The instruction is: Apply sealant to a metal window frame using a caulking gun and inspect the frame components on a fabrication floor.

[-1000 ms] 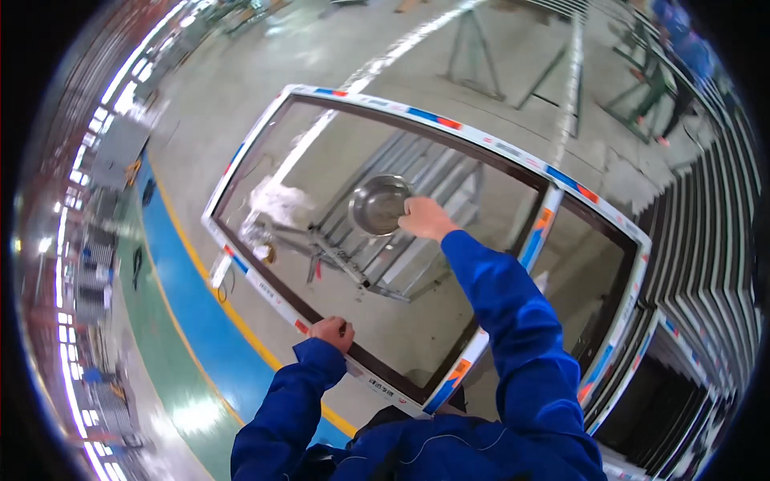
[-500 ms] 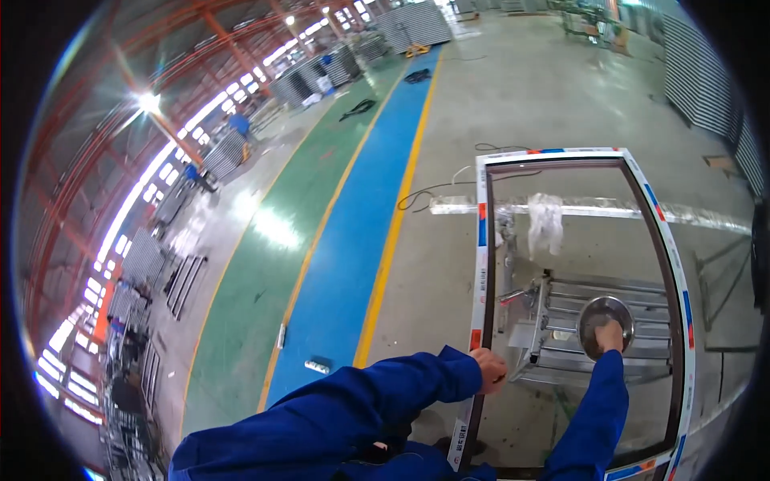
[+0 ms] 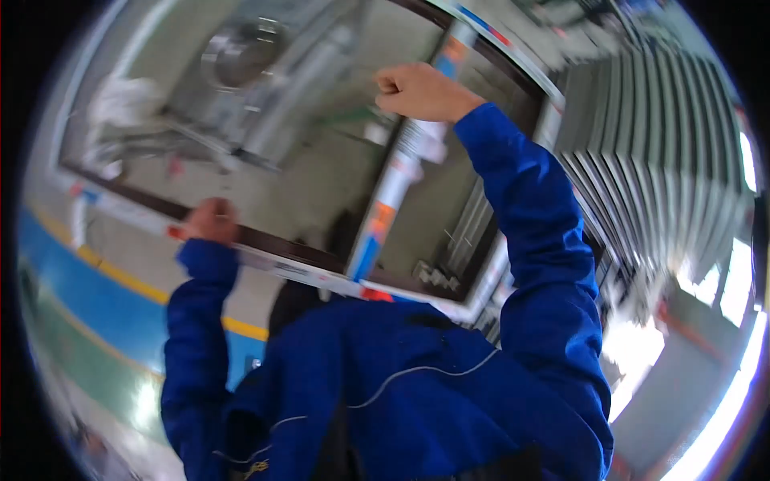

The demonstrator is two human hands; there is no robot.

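A large window frame [image 3: 309, 276], dark brown inside and wrapped in white film with blue, red and orange patches, lies in front of me. A crossbar [image 3: 393, 180] divides it. My left hand [image 3: 210, 222] is closed at the frame's near edge; what its fingers hold is hidden and blurred. Over the crossbar my right hand [image 3: 425, 92] is raised in a closed fist, and whatever is inside it does not show. A round shiny metal bowl [image 3: 245, 54] sits within the frame's left opening, on metal bars, apart from both hands.
Crumpled clear plastic [image 3: 124, 104] hangs at the far left of the frame. Metal support bars [image 3: 301, 88] show through the opening. To the right stands a tall stack of grey ribbed panels [image 3: 650, 152]. A blue floor lane [image 3: 112, 276] with yellow edging runs at the left.
My view has swung right and down along the frame. The right hand has left the metal bowl and is now over the crossbar. My left hand is still at the frame's near edge.
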